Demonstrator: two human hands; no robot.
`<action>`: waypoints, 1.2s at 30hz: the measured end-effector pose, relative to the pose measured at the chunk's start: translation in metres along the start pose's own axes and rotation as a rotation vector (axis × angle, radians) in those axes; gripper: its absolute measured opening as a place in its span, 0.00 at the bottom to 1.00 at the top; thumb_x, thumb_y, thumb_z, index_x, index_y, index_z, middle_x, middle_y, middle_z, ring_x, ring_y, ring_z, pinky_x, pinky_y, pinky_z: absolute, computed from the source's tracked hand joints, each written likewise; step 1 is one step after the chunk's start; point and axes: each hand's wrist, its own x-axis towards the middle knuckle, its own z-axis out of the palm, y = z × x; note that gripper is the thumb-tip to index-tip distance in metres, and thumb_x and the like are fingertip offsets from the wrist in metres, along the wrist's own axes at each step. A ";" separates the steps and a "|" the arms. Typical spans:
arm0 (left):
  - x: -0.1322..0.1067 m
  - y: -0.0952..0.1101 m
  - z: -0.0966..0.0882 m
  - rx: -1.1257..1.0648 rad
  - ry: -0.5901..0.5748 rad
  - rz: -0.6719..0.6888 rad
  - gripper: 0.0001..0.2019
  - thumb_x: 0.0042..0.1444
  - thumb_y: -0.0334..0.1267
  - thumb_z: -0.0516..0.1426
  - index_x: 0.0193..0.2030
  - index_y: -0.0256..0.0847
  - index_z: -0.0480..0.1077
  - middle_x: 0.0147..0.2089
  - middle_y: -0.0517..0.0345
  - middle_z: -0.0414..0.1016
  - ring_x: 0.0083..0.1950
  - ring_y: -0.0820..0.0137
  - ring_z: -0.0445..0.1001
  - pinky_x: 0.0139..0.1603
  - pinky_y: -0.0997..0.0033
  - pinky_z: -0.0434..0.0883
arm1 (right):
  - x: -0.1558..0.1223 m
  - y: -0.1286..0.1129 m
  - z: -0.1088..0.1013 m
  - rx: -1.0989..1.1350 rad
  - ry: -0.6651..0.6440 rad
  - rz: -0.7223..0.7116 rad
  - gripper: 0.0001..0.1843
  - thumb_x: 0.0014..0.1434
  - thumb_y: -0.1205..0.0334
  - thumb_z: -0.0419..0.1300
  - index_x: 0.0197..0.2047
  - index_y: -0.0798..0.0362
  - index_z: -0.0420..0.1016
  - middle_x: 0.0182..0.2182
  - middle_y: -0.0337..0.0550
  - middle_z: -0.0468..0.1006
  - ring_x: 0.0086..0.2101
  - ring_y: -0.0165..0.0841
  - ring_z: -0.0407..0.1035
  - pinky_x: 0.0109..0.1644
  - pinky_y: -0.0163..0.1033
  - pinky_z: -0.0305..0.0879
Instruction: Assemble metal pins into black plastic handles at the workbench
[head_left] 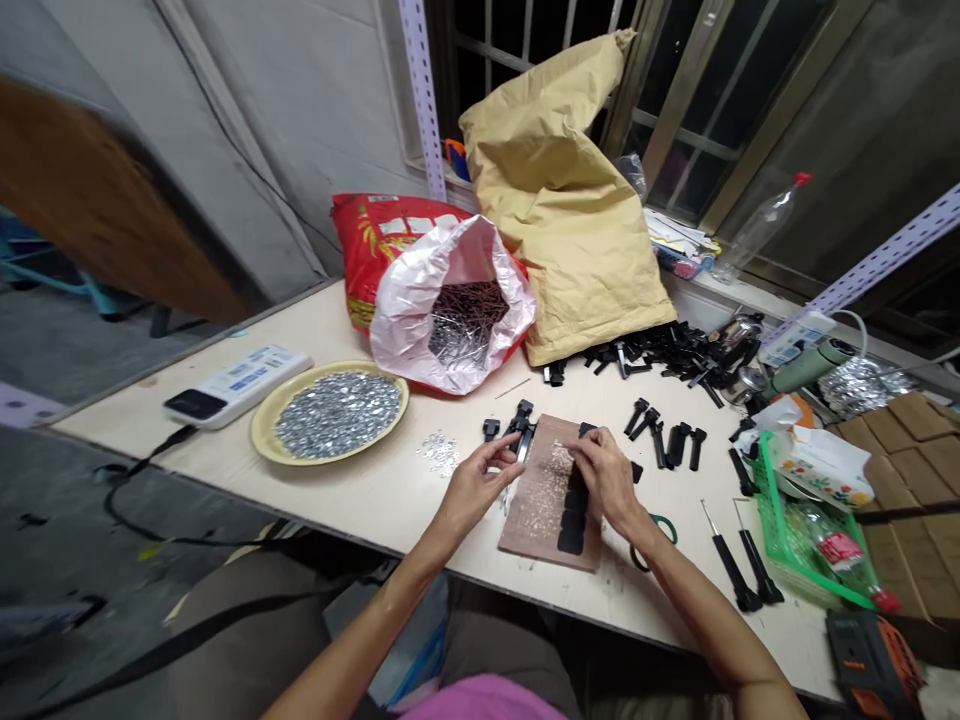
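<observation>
My left hand [474, 487] hovers by the left edge of a worn brown board [531, 520], thumb and forefinger apart with nothing visible between them. Over the board, my right hand [606, 478] pinches something small and pale at its fingertips, too small to make out. A column of black rounded pieces [571, 525] lies along the board's right side, partly hidden by that hand. Just beyond my left fingertips are black plastic parts with metal shanks [523, 412]. Small shiny discs [439, 452] are scattered on the table to the left.
A yellow dish [259, 435] of metal discs stands at left beside a white power bank [240, 385]. Behind are an opened red sack [356, 250] of metal pins and a large paper sack [577, 240]. Black parts [675, 350], screwdrivers [731, 570] and a green basket [772, 510] occupy the right.
</observation>
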 end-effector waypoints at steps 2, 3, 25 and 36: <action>-0.007 -0.009 0.009 0.077 -0.055 0.077 0.21 0.49 0.47 0.57 0.49 0.40 0.72 0.35 0.56 0.75 0.35 0.68 0.74 0.37 0.67 0.74 | 0.001 0.024 -0.008 -0.086 0.002 0.078 0.09 0.63 0.64 0.54 0.39 0.50 0.76 0.32 0.42 0.71 0.34 0.33 0.69 0.35 0.35 0.65; -0.011 -0.013 0.013 0.120 -0.094 0.130 0.20 0.51 0.47 0.56 0.49 0.41 0.72 0.36 0.55 0.76 0.36 0.68 0.74 0.37 0.66 0.74 | 0.003 0.036 -0.010 -0.110 -0.004 0.099 0.09 0.63 0.64 0.54 0.38 0.50 0.76 0.31 0.42 0.71 0.35 0.33 0.69 0.37 0.36 0.65; -0.025 -0.073 0.053 0.677 0.011 0.569 0.24 0.59 0.25 0.42 0.60 0.41 0.60 0.49 0.47 0.74 0.47 0.62 0.72 0.47 0.58 0.69 | -0.020 0.064 -0.005 -0.004 -0.307 -0.372 0.20 0.68 0.64 0.43 0.36 0.53 0.76 0.30 0.43 0.74 0.33 0.32 0.66 0.34 0.37 0.66; -0.023 -0.072 0.053 0.704 0.011 0.592 0.24 0.57 0.23 0.42 0.58 0.39 0.62 0.47 0.48 0.74 0.46 0.62 0.71 0.47 0.59 0.68 | -0.030 0.060 -0.003 -0.026 -0.310 -0.312 0.19 0.68 0.61 0.44 0.35 0.53 0.75 0.30 0.44 0.72 0.34 0.34 0.63 0.37 0.38 0.65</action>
